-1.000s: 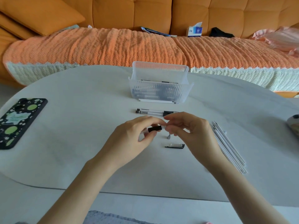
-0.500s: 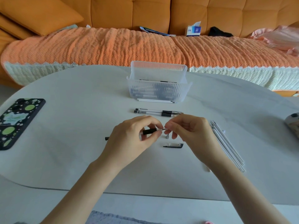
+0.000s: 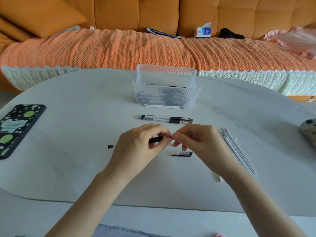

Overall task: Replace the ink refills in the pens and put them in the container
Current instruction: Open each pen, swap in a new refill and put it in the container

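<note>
Head view: on the table (image 3: 85,151), the container (image 3: 165,98) already holds several pens. The left hand (image 3: 136,147) grips a pen (image 3: 156,139) and the right hand (image 3: 201,142) pinches its tip. Spare refills (image 3: 237,151), two pens (image 3: 164,119) and a cap (image 3: 183,153) lie nearby, so work likely remains.

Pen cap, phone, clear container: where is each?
pen cap (image 3: 182,153): head view, its clear middle.
phone (image 3: 18,129): head view, middle of patterned case.
container (image 3: 165,97): head view, ribbed front wall.

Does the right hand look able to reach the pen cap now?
Likely yes once it lets go: the right hand pinches the pen at its tip; the pen cap lies uncovered beside it.
</note>
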A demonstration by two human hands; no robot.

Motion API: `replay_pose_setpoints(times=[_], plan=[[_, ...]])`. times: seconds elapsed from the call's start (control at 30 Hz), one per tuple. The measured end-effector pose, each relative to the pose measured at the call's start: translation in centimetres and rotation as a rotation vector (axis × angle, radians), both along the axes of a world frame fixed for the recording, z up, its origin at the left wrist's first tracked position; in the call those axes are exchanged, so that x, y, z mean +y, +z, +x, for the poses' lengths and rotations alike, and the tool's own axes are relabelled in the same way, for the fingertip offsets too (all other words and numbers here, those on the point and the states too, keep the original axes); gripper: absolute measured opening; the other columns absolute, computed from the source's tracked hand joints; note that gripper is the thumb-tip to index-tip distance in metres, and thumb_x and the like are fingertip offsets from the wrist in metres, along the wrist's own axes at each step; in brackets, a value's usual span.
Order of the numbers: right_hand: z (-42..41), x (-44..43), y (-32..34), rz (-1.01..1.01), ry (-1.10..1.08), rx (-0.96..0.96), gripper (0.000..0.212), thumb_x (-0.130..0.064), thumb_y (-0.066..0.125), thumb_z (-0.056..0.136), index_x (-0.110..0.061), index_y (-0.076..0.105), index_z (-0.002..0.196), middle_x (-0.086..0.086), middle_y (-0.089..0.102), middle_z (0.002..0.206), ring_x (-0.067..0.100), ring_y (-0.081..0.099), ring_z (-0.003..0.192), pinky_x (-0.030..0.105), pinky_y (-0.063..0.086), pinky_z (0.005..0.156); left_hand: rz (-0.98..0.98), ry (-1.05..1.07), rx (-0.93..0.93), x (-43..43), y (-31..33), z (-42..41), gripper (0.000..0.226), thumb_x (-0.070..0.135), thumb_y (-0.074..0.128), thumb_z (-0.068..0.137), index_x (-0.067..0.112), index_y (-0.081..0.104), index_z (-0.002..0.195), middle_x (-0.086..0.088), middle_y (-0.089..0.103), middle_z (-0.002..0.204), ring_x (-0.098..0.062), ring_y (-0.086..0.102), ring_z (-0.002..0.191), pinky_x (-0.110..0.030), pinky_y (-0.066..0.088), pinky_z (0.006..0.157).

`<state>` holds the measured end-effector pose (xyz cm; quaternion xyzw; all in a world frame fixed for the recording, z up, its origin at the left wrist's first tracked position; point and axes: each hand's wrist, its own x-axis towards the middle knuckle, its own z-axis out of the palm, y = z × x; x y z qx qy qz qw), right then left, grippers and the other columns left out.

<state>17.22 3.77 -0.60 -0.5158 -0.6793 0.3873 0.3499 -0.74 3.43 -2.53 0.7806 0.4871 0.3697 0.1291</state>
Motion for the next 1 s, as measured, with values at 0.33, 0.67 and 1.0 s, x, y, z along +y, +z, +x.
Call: replay_pose_setpoints(times=[0.33, 0.67, 1.0], plan=[[-0.4, -0.2, 0.0, 0.157, -0.019, -0.110, 0.016, -0.013, 0.062, 0.086, -0.020, 0.066, 0.072, -0.006, 0.066, 0.066, 0.006, 0.051, 0.059, 0.015, 0.039, 0.054, -0.072, -0.028, -0.036, 0.3, 0.2, 0.0, 0.011, 0.034, 0.059, 0.083, 0.027, 0.068, 0.080, 0.017, 0.064, 0.072, 0.001, 0.052, 0.063, -0.006, 0.029, 0.056], [0.2, 0.1, -1.3, 0.568, 0.040, -0.240, 0.007, -0.008, 0.063, 0.084, -0.009, 0.067, 0.080, -0.002, 0.059, 0.069, 0.006, 0.045, 0.063, 0.010, 0.036, 0.062, -0.426, -0.064, -0.279, 0.2, 1.5, 0.1, 0.010, 0.024, 0.066, 0.084, 0.026, 0.072, 0.076, 0.011, 0.069, 0.067, -0.009, 0.050, 0.046, -0.015, 0.038, 0.053], [0.3, -0.1, -0.6, 0.280, 0.044, -0.139, 0.012, -0.017, 0.064, 0.086, -0.021, 0.067, 0.075, -0.008, 0.065, 0.067, 0.007, 0.052, 0.060, 0.012, 0.040, 0.058, -0.205, 0.008, -0.081, 0.1, 1.0, 0.2, 0.014, 0.031, 0.064, 0.085, 0.027, 0.069, 0.072, 0.014, 0.064, 0.064, -0.004, 0.048, 0.053, -0.012, 0.033, 0.053]])
